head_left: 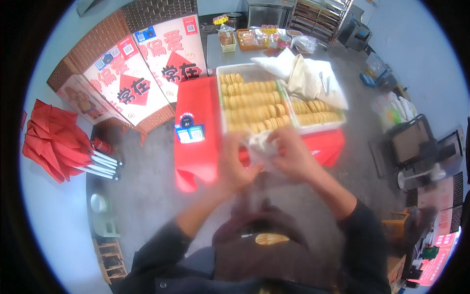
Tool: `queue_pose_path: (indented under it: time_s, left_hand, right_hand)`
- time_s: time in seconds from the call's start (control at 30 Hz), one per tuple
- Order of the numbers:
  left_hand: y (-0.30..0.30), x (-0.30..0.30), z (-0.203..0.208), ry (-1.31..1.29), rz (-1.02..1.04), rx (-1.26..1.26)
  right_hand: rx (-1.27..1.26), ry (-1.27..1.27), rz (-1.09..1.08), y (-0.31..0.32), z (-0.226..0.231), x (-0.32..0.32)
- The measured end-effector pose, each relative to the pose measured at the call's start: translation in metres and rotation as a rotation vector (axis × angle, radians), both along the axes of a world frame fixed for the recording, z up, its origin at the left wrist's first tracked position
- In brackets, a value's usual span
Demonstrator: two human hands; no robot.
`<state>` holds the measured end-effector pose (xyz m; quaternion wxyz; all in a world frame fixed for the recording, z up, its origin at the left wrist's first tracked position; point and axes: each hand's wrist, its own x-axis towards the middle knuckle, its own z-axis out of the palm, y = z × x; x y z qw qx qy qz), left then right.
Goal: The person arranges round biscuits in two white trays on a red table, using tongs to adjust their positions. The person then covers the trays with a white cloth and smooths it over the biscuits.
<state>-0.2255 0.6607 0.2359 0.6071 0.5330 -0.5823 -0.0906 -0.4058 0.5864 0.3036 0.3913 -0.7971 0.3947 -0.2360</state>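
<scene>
In front of my chest I hold a small whitish, see-through plastic bag between both hands, blurred by motion. My left hand curls around the bag's left side, with the thumb toward me. The fingers of my right hand are closed on its upper right edge. Whether the bag contains anything cannot be made out. Just beyond my hands stands a white tray with rows of round, flat golden pastries. White and beige cloths cover part of its right side, and metal tongs lie on them.
The tray rests on a table with a red cloth; a blue-white card hangs there. Behind is a grey table with baskets of packaged goods. Folding screens and a folded red canopy stand left. A dark-framed board leans right.
</scene>
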Motion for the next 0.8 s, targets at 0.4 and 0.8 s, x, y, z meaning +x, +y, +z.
queue_pose_path:
  time_s: [0.4,0.8]
  left_hand:
    - [-0.056,0.056,0.022,0.023,-0.051,0.859]
    - [-0.010,0.086,0.070,0.351,0.602,0.379]
  right_hand:
    - [-0.032,-0.358,0.342,-0.090,-0.077,0.021]
    - [-0.507,0.346,0.088,-0.592,-0.225,0.064]
